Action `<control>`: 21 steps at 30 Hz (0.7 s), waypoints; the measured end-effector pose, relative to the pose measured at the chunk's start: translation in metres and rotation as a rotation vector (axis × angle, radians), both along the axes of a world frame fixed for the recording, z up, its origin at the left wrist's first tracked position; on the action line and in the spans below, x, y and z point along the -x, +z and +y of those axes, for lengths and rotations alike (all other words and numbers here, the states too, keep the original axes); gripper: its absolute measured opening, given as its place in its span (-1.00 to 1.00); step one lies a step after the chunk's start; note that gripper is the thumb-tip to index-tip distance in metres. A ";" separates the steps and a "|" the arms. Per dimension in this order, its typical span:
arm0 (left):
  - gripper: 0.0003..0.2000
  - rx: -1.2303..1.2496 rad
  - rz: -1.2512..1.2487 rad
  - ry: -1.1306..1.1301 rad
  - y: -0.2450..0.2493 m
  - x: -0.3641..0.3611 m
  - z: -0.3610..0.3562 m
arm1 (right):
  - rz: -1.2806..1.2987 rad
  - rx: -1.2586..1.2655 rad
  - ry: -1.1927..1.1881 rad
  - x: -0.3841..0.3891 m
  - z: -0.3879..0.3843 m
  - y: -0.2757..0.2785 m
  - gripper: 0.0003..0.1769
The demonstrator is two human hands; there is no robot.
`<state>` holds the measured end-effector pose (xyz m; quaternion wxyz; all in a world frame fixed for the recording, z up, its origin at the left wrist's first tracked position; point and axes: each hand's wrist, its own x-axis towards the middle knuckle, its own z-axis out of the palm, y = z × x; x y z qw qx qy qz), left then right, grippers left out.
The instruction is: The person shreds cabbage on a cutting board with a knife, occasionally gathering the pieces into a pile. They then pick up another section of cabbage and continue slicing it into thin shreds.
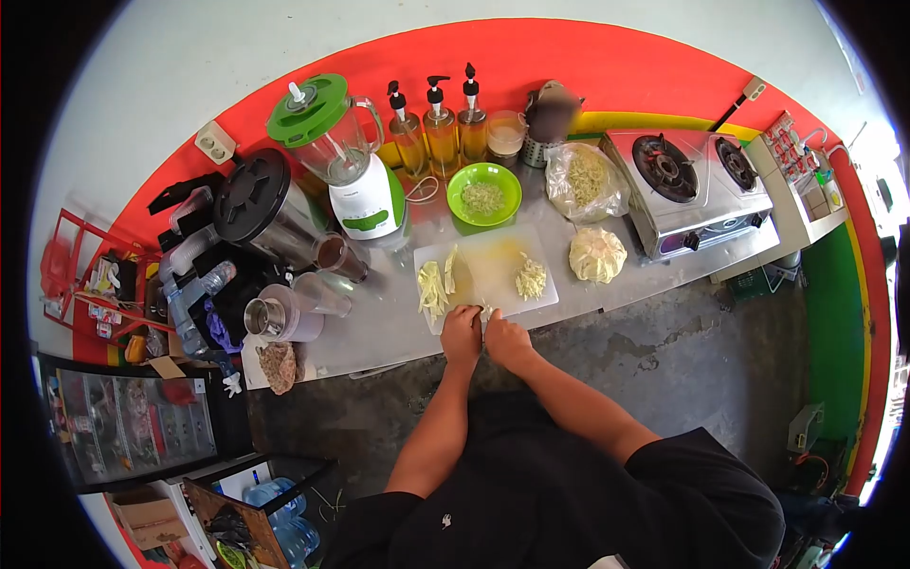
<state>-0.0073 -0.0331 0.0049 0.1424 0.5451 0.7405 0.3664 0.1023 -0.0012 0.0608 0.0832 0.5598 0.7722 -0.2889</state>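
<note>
My left hand (463,332) and my right hand (508,339) are close together at the near edge of a white cutting board (493,275). The fingers of both are curled shut. Between them shows a small pale bit with something dark by it, too small to name. Long pale-yellow strips, like peeled vegetable layers (432,288), lie on the board's left side. A heap of finely chopped pale pieces (531,278) sits on its right. Behind the board stands a green bowl (484,220) with more chopped pieces inside.
Right of the board are a knotted plastic bag (597,255), an open bag of shredded pale food (588,182) and a two-burner gas stove (687,190). A blender (355,180), pump bottles (440,133) and a steel pot (270,209) stand at the back left.
</note>
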 end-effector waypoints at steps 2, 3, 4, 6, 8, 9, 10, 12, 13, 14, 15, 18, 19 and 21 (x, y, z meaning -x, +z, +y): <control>-0.85 -0.021 -0.007 0.006 -0.002 0.000 0.000 | -0.030 0.032 -0.036 0.002 -0.008 0.000 -0.64; -0.85 -0.041 -0.011 0.008 -0.001 0.001 0.000 | -0.031 0.032 -0.032 0.002 -0.007 -0.004 -0.64; -0.85 -0.040 -0.011 0.011 -0.001 0.000 -0.001 | -0.010 0.016 -0.044 0.002 -0.005 -0.007 -0.65; -0.86 -0.056 -0.020 0.013 0.001 0.000 -0.001 | 0.015 0.000 -0.056 0.003 0.000 -0.010 -0.66; -0.86 -0.035 -0.020 0.010 0.001 0.000 -0.002 | 0.057 -0.012 -0.028 0.004 0.006 -0.009 -0.66; -0.86 -0.016 -0.023 0.006 0.000 0.001 -0.001 | 0.059 -0.014 -0.029 0.003 0.006 -0.004 -0.66; -0.86 -0.020 -0.021 0.008 0.000 0.001 0.000 | 0.039 0.001 -0.033 0.003 0.003 0.001 -0.66; -0.87 0.006 -0.043 0.000 -0.002 0.002 0.000 | 0.017 0.018 -0.030 0.003 -0.001 0.001 -0.66; -0.87 0.007 -0.044 0.003 -0.002 0.002 0.000 | 0.009 0.013 -0.037 0.003 -0.004 -0.004 -0.67; -0.87 -0.009 -0.045 0.015 -0.002 0.002 0.001 | 0.000 0.007 -0.045 0.002 -0.006 -0.009 -0.67; -0.88 -0.025 -0.044 0.024 0.001 0.001 0.002 | -0.001 0.007 -0.045 0.002 -0.004 -0.008 -0.67; -0.89 -0.018 -0.114 0.029 0.006 0.002 0.001 | 0.055 0.016 -0.080 0.004 0.007 -0.004 -0.69; -0.89 -0.016 -0.113 0.026 0.005 0.003 0.001 | 0.036 -0.005 -0.019 0.002 0.008 -0.002 -0.70; -0.89 0.012 -0.101 0.031 0.005 0.003 0.003 | 0.015 -0.028 0.043 0.001 0.006 0.000 -0.71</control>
